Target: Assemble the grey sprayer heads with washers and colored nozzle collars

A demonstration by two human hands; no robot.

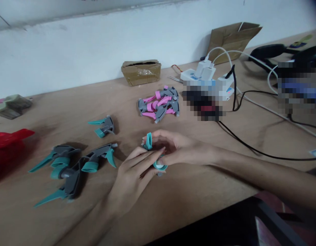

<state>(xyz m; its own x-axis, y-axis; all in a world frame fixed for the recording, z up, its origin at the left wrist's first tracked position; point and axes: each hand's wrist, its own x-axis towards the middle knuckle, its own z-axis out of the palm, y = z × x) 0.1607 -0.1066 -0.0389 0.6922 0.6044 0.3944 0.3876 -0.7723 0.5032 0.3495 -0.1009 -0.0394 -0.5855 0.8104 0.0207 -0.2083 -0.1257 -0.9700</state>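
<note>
Near the middle of the table, my left hand (133, 171) and my right hand (175, 147) are closed together around a trigger spray head (160, 166). Its teal collar shows below the fingers and a teal trigger end (148, 140) sticks up above them; most of the grey body is hidden. To the left lie several grey spray heads with teal triggers and collars (71, 177), one of them a single spray head (105, 126) set apart farther back. Beyond my hands is a pile of grey and pink spray heads (159, 104).
A small cardboard box (141, 72) stands by the wall, with a larger cardboard box (231, 41) at the back right. White chargers in a power strip (204, 73) trail cables across the right side. A red plastic bag (9, 147) lies at the left edge.
</note>
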